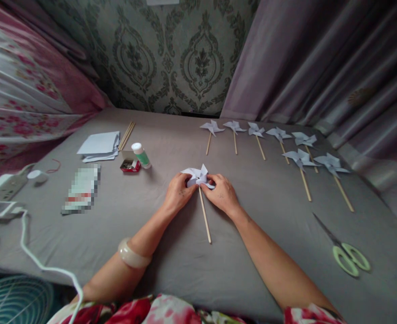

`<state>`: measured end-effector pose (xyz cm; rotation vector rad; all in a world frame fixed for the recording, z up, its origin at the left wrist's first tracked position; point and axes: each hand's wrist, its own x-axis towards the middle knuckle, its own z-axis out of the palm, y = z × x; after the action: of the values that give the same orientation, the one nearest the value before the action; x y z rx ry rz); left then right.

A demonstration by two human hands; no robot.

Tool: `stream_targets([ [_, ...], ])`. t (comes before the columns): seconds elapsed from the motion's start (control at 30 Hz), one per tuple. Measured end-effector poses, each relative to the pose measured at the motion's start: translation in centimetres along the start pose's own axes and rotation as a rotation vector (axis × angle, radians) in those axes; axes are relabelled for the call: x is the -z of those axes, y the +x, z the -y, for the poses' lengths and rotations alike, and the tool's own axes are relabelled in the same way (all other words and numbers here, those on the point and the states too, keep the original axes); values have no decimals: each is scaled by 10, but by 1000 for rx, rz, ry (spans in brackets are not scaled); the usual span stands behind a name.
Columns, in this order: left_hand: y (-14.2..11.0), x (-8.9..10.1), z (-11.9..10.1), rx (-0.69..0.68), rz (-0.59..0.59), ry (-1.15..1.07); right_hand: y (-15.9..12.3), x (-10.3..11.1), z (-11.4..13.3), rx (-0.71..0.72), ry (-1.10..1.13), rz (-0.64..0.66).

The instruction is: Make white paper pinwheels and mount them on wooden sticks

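In the middle of the head view lies a white paper pinwheel [199,177] on a thin wooden stick [205,216], which points back toward me. My left hand [180,191] pinches the pinwheel's left blades between thumb and fingers. On the other side, my right hand [221,191] grips the right blades, its thumb close to the centre. A small dark pin head shows at the middle of the pinwheel. Both hands rest low over the grey cloth [171,270], and their fingertips are partly hidden by the paper.
Several finished pinwheels [301,159] lie at the back right. Green-handled scissors [345,252] sit at the right. Leftward are a glue stick [141,156], a red box of small metal pieces [130,164], wooden sticks [127,136], paper sheets [99,145], a blurred packet [82,189] and a power strip [4,189].
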<state>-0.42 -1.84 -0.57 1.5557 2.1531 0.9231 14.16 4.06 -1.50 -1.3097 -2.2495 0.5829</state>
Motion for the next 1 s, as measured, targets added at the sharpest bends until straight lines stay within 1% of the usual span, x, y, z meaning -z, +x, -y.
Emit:
stream_targets([
  [0.3, -2, 0, 0, -3, -24, 8, -1, -1, 0, -2, 33, -31],
  [0.47, -4, 1, 2, -9, -39, -1, -1, 0, -3, -54, 162, -124],
  [0.53, -4, 1, 2, -18, -43, -5, 3, 2, -5, -19, 178, -170],
  [0.6, -4, 0, 2, -27, -46, -9, 8, 5, -6, 59, 138, -180],
  [0.67, -4, 0, 2, -34, -47, -12, 12, 6, -5, 112, 61, -144],
  [0.83, -4, -1, 3, -18, -36, -8, 16, 2, 4, 132, -99, -25],
  [1.0, -4, -2, 4, -29, -34, -18, 15, -4, 6, 160, -168, 18],
])
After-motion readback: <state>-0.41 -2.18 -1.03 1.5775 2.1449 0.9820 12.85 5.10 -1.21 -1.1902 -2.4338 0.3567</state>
